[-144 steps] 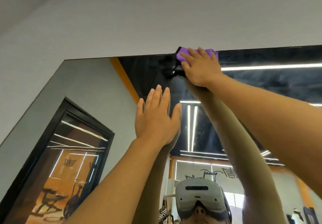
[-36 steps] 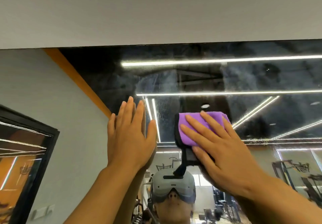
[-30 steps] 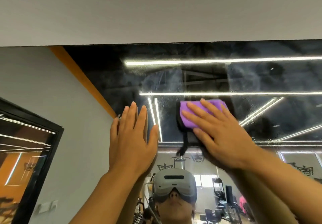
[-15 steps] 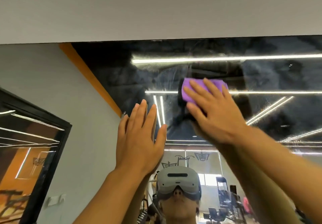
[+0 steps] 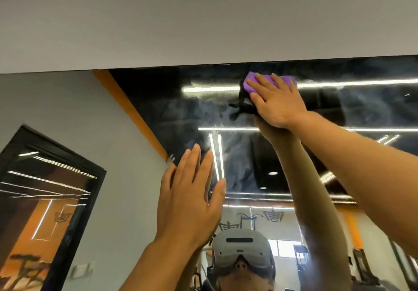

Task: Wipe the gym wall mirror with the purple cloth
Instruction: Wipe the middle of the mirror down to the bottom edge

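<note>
The gym wall mirror fills the lower part of the view, its top edge meeting the grey wall. A hazy smear shows on the glass around the middle. The purple cloth lies flat on the glass just below the top edge, a black strip hanging from its left side. My right hand presses the cloth against the mirror with straight, spread fingers. Lower down and to the left, my left hand rests flat on the glass with fingers straight.
The grey wall runs above the mirror. The glass reflects ceiling light strips, an orange stripe, a black-framed mirror at the left, gym machines, and a person in a grey headset.
My right hand has slid the purple cloth up the glass from mid-height to just below the top edge. My left hand has stayed flat on the mirror.
</note>
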